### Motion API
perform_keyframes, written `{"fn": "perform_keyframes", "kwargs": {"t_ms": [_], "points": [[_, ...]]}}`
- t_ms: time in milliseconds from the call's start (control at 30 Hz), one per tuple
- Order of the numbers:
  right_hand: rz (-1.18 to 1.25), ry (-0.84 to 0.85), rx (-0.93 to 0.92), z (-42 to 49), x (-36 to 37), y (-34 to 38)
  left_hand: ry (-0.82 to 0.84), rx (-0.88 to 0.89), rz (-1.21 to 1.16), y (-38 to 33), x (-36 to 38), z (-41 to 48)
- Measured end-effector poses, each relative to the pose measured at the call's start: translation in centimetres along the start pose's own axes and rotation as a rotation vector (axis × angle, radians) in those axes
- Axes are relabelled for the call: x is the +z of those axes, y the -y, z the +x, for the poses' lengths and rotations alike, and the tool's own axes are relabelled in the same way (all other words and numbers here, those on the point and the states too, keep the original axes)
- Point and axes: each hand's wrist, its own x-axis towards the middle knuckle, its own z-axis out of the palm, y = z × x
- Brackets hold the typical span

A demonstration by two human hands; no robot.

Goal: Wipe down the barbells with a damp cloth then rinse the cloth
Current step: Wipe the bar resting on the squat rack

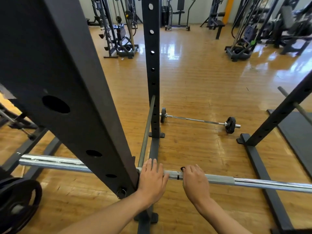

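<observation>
A long chrome barbell (270, 184) lies level across the rack at waist height, with a grey knurled stretch in its middle. My left hand (152, 179) is draped over the bar right beside the near rack upright (67, 81), fingers reaching over the far side. My right hand (195, 181) grips the bar a hand's width to the right, with a small black thing (182, 168) at its fingertips. A second, shorter barbell (199, 120) with small black plates lies on the wooden floor beyond. No cloth is in view.
A second holed upright (152, 65) stands just ahead, with a thin grey rod (147, 129) beside it. A black weight plate (18, 203) sits at the lower left. The right rack post (278, 115) and a black mat (297, 132) are to the right. Gym machines line the back.
</observation>
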Motion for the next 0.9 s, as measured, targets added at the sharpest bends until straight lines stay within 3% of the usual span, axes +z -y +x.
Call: {"fn": "perform_keyframes", "kwargs": {"t_ms": [367,467,633,900], "points": [[0.073,0.059,-0.335,0.5,-2.1,2.4,-0.042,-0.003,0.019,-1.6,-2.9,-3.1],[0.058,0.025,-0.439,1.2,-3.3,3.8,0.046,-0.031,0.088,-2.3,-4.9,-4.8],[0.098,0.031,-0.595,2.2,-4.1,6.8,0.107,-0.208,0.054,-2.4,-6.1,-7.3],[0.236,0.115,-0.881,-0.4,-6.2,11.2,-0.027,-0.312,0.031,-0.6,-8.2,-14.4]]}}
